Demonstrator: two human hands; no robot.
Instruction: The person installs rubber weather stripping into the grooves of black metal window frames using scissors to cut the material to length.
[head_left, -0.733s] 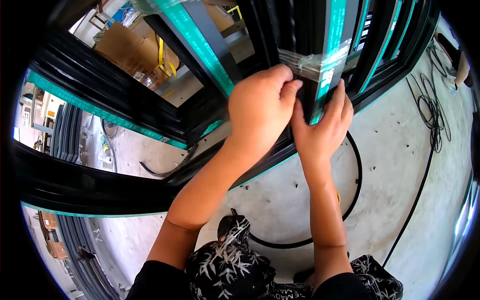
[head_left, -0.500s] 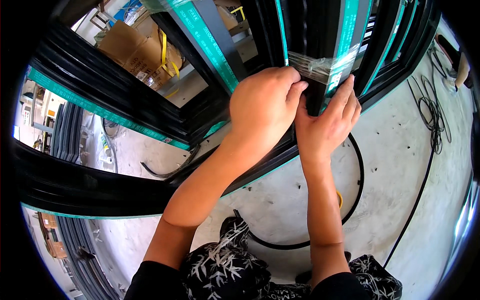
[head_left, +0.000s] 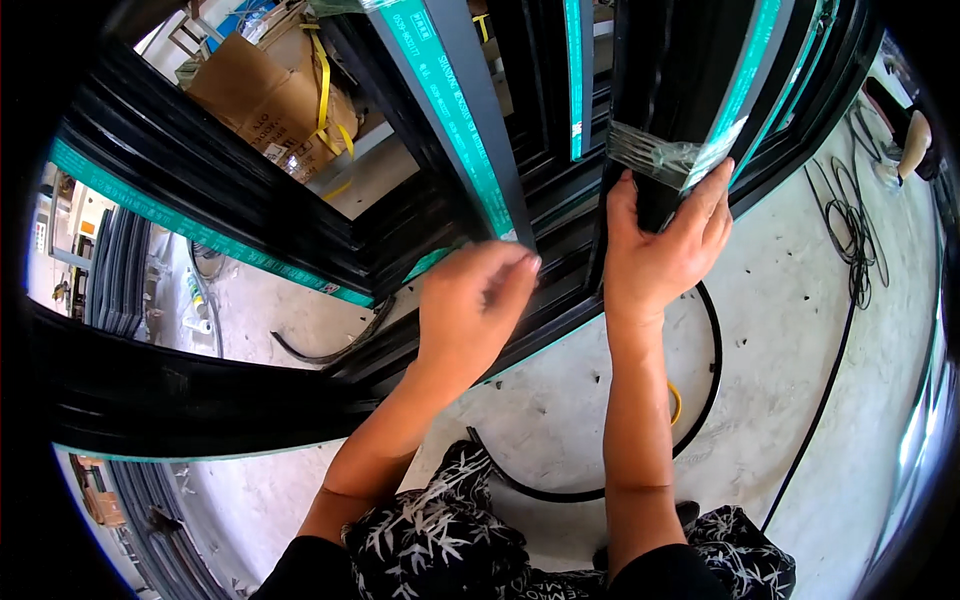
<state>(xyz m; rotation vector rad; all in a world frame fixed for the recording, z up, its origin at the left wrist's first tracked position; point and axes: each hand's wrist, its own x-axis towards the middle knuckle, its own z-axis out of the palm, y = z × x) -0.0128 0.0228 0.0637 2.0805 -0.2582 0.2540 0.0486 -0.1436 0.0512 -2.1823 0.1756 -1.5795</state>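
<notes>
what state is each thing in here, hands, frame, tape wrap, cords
right hand: open, pressed flat on the tape wrap
left hand: fingers curled, nothing seen in it
tape wrap: wound around the black frame bar
black frame: bars stacked, teal strips on
black cord: loosely coiled on floor

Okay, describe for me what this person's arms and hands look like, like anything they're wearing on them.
Both hands are bare: the left hand and the right hand show no gloves, and no rings or watch that can be made out. The forearms are bare too. Near the lower edge, dark sleeves begin around the upper arms.
</notes>
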